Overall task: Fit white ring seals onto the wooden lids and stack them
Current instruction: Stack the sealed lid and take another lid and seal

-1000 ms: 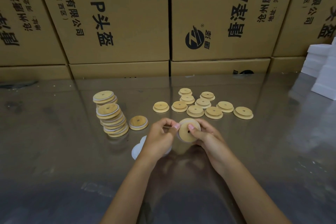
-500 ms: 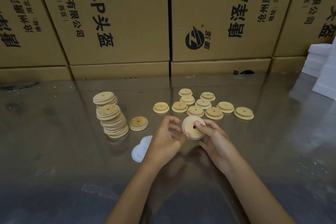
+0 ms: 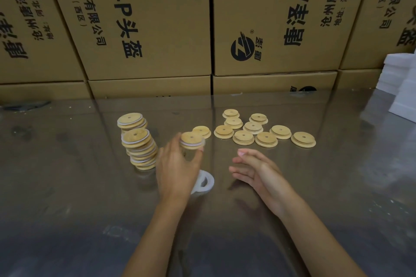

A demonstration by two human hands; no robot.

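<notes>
My left hand (image 3: 177,168) grips a round wooden lid (image 3: 191,140) with a white ring seal on its rim, held flat just right of the stacks. My right hand (image 3: 254,171) hovers open and holds nothing. Two leaning stacks of sealed lids (image 3: 139,148) stand at the left, the rear one (image 3: 130,120) shorter. Several loose wooden lids (image 3: 265,138) without seals lie spread on the table behind my right hand. White ring seals (image 3: 203,183) lie on the table, partly hidden by my left hand.
The table (image 3: 337,186) has a shiny grey top. Printed cardboard boxes (image 3: 270,18) form a wall along its far edge. White foam blocks (image 3: 403,87) are piled at the far right.
My right hand has let go of the lid and drawn back to the right. My left hand has carried the sealed lid leftward toward the stacks, covering the single lid that lay beside them.
</notes>
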